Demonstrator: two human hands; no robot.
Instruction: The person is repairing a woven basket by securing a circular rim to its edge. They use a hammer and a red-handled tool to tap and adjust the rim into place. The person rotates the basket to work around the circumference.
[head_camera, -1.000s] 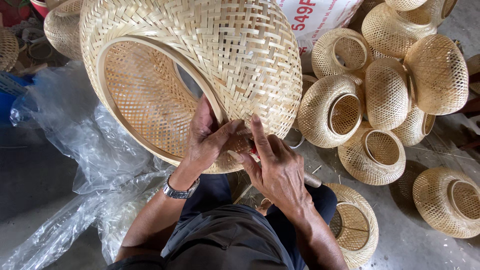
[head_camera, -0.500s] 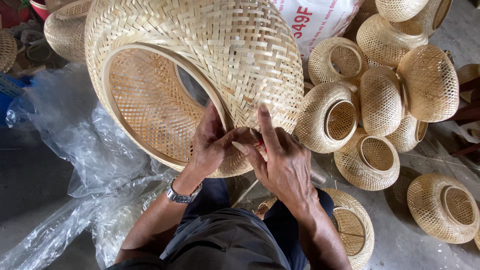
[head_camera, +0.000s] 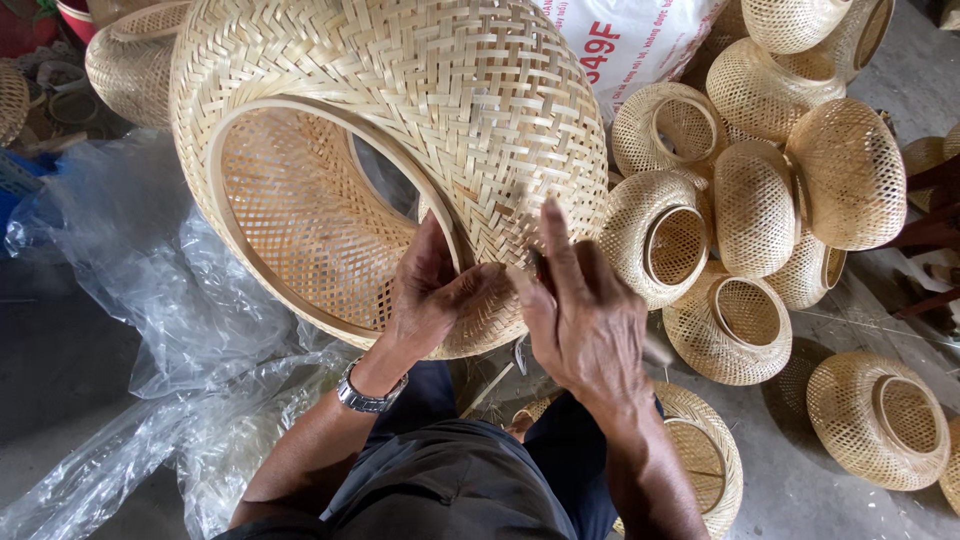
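Note:
A large woven bamboo lampshade lies tilted in front of me, its round opening facing left and down toward me. My left hand grips the lower rim of that opening, fingers inside and thumb outside. My right hand presses against the outer weave just beside it, index finger stretched up along the strips. A small dark object shows between its thumb and finger; I cannot tell what it is. A metal watch sits on my left wrist.
Several smaller woven bamboo shades are piled on the right, one more on the grey floor and one under my right forearm. Crumpled clear plastic sheeting covers the left. A white printed sack stands behind.
The large shade has shifted slightly and rotated under my hands. My right hand has slid up the weave, its index finger now straighter; the left keeps its grip on the rim.

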